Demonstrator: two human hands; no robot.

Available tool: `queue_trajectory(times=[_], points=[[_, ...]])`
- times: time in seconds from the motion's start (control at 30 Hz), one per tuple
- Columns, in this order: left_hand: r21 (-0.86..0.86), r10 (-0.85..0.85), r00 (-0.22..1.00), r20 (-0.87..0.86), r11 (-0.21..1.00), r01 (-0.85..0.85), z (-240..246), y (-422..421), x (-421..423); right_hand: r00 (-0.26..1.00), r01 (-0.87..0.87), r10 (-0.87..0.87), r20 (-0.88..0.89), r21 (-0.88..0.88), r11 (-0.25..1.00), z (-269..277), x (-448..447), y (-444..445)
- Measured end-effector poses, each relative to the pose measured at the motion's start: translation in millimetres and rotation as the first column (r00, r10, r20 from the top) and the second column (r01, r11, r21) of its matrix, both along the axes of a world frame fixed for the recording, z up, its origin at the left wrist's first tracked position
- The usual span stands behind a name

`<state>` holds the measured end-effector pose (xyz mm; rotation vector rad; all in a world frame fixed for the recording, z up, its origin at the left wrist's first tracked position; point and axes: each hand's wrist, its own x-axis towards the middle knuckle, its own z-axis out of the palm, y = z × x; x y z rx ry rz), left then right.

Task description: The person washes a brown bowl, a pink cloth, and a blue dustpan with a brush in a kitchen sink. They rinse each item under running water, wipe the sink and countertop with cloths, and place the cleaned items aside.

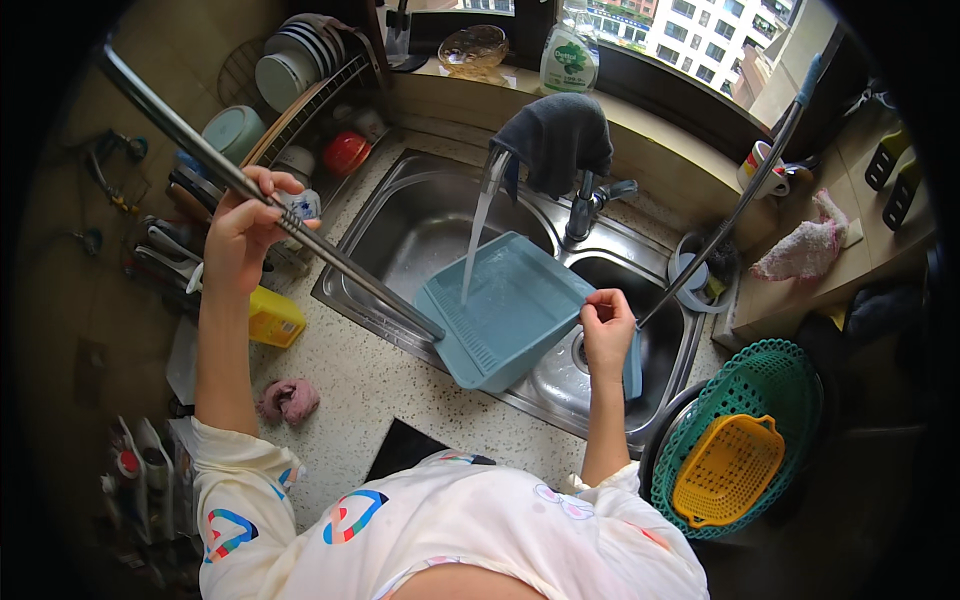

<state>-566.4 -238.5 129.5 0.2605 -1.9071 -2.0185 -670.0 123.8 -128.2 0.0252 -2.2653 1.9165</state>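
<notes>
A blue-grey plastic dustpan (517, 304) lies tilted over the divider of a double steel sink (420, 187). My left hand (251, 225) grips its long metal handle (352, 271) partway up. Fingers of my right hand (609, 326) pinch the pan's right rim. Water (478, 236) runs from the tap (495, 166) onto the ribbed comb edge of the pan. In the right basin stands a broom with a blue head (634, 364). Its metal stick (720, 229) leans up towards the window; the bristles are not plainly seen.
A dark cloth (559, 139) drapes over the tap. A Dettol bottle (570, 52) stands on the sill. Left are a dish rack (307, 124), a yellow container (275, 317) and a pink rag (290, 400). Right are a green basket (780, 375), a yellow basket (727, 469) and a scrubber tub (701, 281).
</notes>
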Motion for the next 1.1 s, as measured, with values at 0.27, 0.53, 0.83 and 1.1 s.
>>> queue_trajectory(times=[0.27,0.53,0.83,1.1], points=[[-0.089,-0.251,0.966,-0.059,0.965,0.245,51,5,-29,0.908,-0.206,0.303,0.288,-0.32,0.925,-16,42,-49],[-0.341,-0.272,0.961,-0.045,0.908,0.241,95,68,-98,0.71,-0.348,0.614,0.344,-0.586,0.731,-13,78,-74],[-0.365,-0.091,0.995,-0.045,0.929,0.069,92,104,-123,0.762,-0.392,0.566,0.314,-0.472,0.79,-10,58,-59],[-0.051,-0.046,0.973,-0.226,0.998,0.035,36,44,-97,0.874,-0.29,0.423,0.238,-0.441,0.849,-22,40,-42]])
